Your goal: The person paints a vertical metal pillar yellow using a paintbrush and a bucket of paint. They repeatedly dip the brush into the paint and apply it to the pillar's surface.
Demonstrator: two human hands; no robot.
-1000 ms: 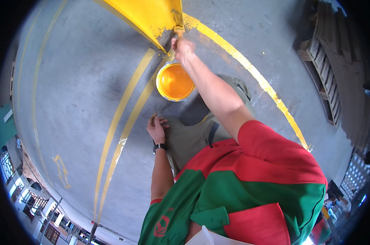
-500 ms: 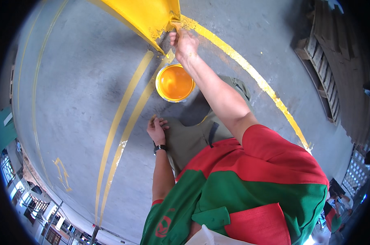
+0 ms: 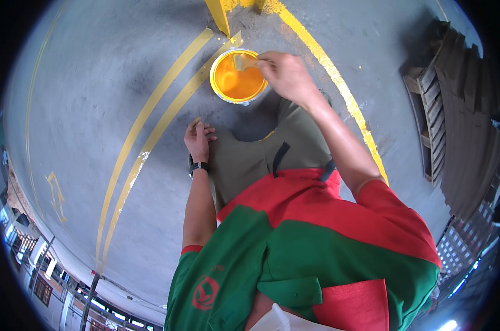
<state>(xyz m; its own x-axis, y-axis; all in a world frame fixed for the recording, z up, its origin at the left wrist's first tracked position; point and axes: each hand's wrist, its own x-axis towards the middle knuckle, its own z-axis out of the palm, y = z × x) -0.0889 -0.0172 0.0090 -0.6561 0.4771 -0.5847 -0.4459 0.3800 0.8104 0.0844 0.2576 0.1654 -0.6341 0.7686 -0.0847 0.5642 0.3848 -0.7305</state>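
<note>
My right hand [image 3: 292,77] is closed around the handle of a paintbrush [image 3: 246,62]. The brush's head is inside the round can of yellow-orange paint [image 3: 239,101], near the rim; whether its bristles touch the paint I cannot tell. The can stands on the floor in front of my knees. My left hand [image 3: 198,140], with a dark watch on the wrist, rests by my left knee with its fingers bent. A small tan tip [image 3: 196,121] shows at those fingers, too small to name.
Beyond the can stands a yellow-painted metal structure [image 3: 219,16], partly out of view. Yellow stripes [image 3: 167,83] run along the grey floor to the left, and another yellow line [image 3: 327,63] curves on the right. A wooden pallet [image 3: 431,105] with stacked boards lies far right.
My right hand has brought the paintbrush back from the foot of the yellow metal structure to the paint can. The view has shifted; my left hand stays by the knee.
</note>
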